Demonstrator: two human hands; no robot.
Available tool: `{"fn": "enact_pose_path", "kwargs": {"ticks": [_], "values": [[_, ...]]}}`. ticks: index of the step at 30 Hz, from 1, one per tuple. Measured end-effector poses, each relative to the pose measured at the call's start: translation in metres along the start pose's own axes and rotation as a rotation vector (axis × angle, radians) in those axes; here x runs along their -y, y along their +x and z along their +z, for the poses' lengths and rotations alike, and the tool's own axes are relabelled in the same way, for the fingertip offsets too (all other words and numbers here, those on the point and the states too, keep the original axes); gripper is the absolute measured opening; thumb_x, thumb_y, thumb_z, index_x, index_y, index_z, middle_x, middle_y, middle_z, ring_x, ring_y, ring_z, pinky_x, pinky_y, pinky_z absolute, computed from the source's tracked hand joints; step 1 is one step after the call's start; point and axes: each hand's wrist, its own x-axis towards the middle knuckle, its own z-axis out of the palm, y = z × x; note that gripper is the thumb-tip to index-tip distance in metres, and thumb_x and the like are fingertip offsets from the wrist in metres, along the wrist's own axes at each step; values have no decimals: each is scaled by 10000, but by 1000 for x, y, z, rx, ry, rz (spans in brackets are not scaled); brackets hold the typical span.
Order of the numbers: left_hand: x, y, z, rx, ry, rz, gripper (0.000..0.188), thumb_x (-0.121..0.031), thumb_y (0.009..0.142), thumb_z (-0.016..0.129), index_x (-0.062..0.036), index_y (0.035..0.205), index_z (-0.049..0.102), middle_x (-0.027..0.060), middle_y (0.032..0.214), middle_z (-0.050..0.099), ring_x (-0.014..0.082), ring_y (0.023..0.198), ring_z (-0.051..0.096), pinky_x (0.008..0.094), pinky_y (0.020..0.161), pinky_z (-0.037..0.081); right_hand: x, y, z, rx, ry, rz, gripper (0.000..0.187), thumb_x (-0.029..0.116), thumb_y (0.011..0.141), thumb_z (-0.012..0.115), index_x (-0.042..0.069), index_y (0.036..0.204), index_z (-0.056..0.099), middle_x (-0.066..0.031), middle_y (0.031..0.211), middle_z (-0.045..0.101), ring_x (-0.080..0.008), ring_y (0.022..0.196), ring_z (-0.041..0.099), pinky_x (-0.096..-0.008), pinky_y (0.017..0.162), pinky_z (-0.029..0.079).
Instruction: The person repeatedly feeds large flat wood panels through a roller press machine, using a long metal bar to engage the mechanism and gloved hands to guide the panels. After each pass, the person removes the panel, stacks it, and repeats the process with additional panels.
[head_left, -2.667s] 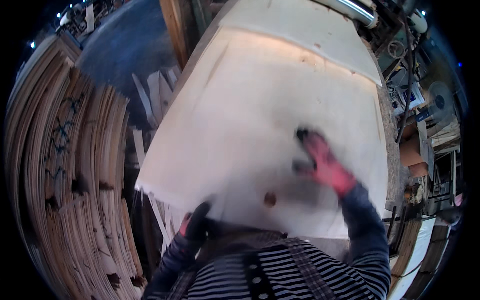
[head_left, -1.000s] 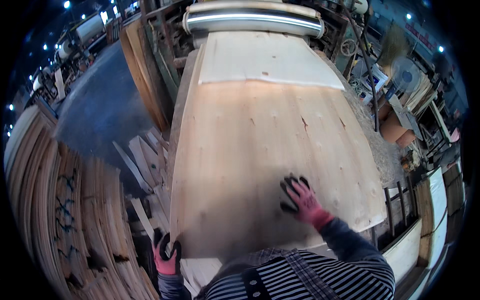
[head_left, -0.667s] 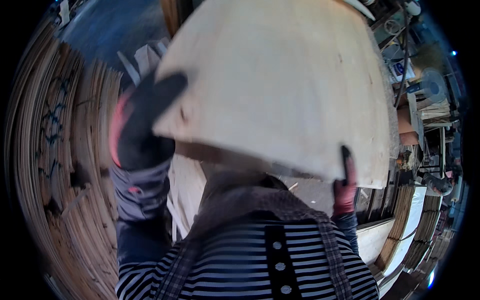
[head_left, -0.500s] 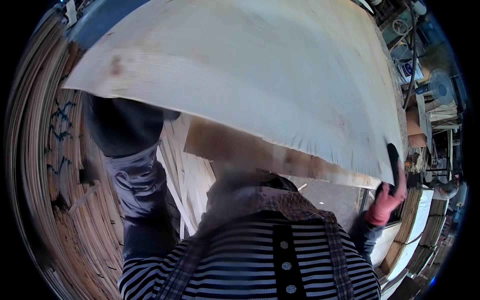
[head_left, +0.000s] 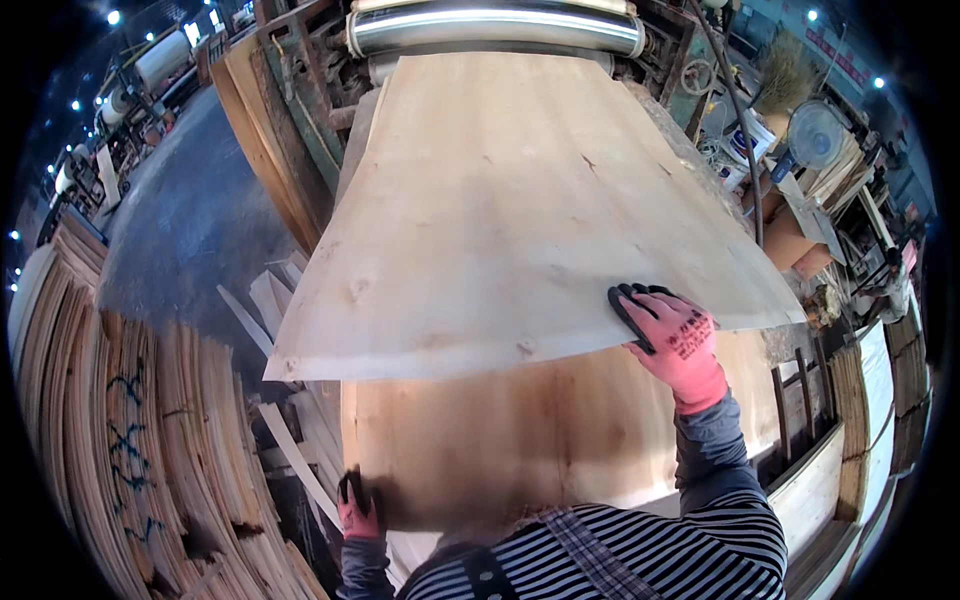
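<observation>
A large pale wood veneer sheet (head_left: 470, 220) stretches away from me, its far end at a shiny metal roller (head_left: 500, 33). My right hand (head_left: 675, 335), in a pink glove with black fingertips, lies on top of its near edge, right of the middle, fingers extended. Beneath that edge shows a browner veneer sheet (head_left: 560, 430), nearer to my body. At this lower sheet's near left corner is my left hand (head_left: 360, 510), gloved the same way. Its fingertips are apart and touch the corner; part of the hand is hidden.
Stacked veneer (head_left: 180, 430) stands upright along the left, with loose wood strips (head_left: 300, 460) beside it. The roller machine has a green frame (head_left: 310, 110). At right are a fan (head_left: 815, 135), a white bucket (head_left: 750, 140) and bundled boards (head_left: 850, 420).
The pale sheet, earlier raised in front of me, has gone down and away toward the roller. My right hand shifted from its right corner inward; my left hand dropped to the lower sheet.
</observation>
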Motion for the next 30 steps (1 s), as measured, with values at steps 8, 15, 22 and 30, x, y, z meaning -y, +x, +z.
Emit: {"fn": "enact_pose_path", "kwargs": {"ticks": [8,15,22,30], "values": [[-22,10,-20,30,33,74,452,-148,744,530,10,1159,450,223,1098,474,371,1040,433,396,891,355,-90,110,146,-60,-13,206,467,265,740,556,148,1180,449,-81,1185,467,-238,1123,407,-403,932,322],[-70,-3,-59,189,-524,-95,555,-57,747,568,-9,1258,359,152,1212,447,212,1107,428,292,923,329,19,49,159,-61,277,-4,549,401,785,491,112,1239,380,-166,1294,328,-325,1213,275,-508,999,173],[-96,24,-84,577,-942,-120,516,-55,805,540,4,1272,329,85,1191,471,149,1082,430,262,914,329,90,-207,107,407,331,-49,779,461,591,656,72,1216,402,-180,1259,351,-358,1184,301,-526,997,182],[-130,59,-150,34,-724,645,256,-46,791,531,7,1039,565,172,1041,560,263,924,567,319,825,436,96,-223,28,-289,661,533,433,42,808,382,-6,1239,371,-171,1220,449,-296,1158,398,-377,994,266]]}}
